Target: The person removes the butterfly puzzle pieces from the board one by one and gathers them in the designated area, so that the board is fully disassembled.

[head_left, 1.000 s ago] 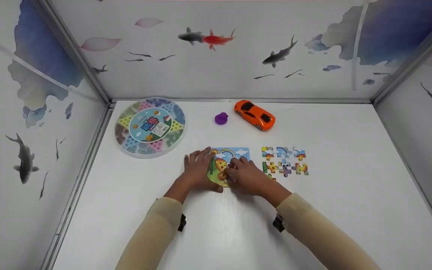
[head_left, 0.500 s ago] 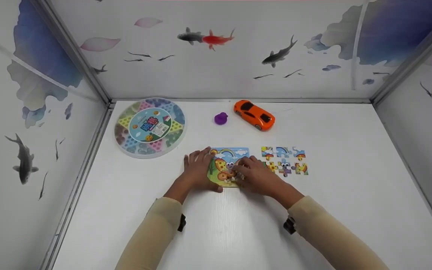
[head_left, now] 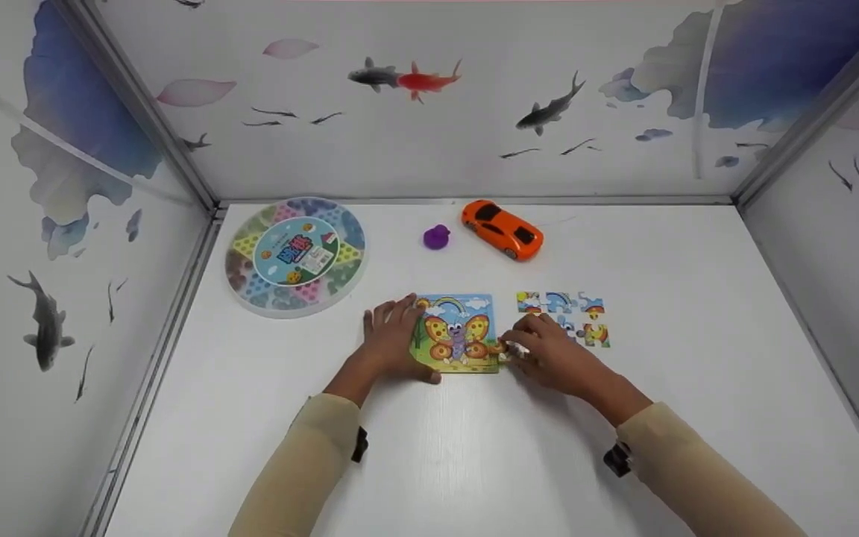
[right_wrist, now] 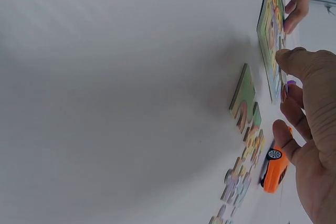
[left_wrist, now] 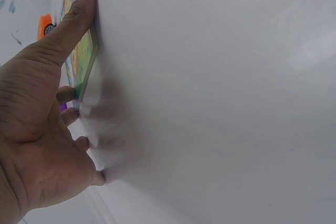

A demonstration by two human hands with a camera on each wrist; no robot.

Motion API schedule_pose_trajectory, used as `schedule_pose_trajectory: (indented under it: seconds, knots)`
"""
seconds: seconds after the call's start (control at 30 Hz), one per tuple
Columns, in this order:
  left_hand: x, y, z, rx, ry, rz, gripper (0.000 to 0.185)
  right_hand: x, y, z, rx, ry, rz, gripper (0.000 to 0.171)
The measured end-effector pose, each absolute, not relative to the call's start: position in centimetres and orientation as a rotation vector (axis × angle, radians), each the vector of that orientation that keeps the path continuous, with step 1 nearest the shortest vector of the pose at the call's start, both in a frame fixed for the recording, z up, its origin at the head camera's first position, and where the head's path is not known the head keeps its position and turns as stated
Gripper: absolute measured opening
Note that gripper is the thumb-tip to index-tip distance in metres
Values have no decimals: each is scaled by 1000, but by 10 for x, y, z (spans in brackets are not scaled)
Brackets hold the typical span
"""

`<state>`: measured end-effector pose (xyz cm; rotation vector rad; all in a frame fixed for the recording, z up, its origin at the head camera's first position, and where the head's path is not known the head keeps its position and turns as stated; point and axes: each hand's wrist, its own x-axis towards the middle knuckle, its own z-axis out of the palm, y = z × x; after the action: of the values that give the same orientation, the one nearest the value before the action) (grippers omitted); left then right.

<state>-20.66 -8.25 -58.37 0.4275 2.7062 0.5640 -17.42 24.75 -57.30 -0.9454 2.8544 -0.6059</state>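
The left hand [head_left: 392, 339] lies spread on the left edge of the puzzle board [head_left: 458, 333], thumb along its near edge, holding it flat on the white bench [head_left: 698, 335]. Just right of the board, the right hand [head_left: 549, 354] pinches a puzzle piece [head_left: 500, 347] at the board's right edge. Loose pieces [head_left: 571, 317] lie beyond it. Farther off sit a toy car [head_left: 502, 228] and a round game box [head_left: 297, 253].
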Motion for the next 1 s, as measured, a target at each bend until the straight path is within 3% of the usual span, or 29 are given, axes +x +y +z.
schedule_pose_trajectory:
  seconds: [0.57, 1.0]
  knots:
    - [-205, -82, -584, 415, 2698, 579, 131, -151, 310, -581, -894, 2915, -587, 38]
    - [-204, -82, -579, 425, 2701, 546, 131, -140, 328, -588, -836, 2954, -548, 38]
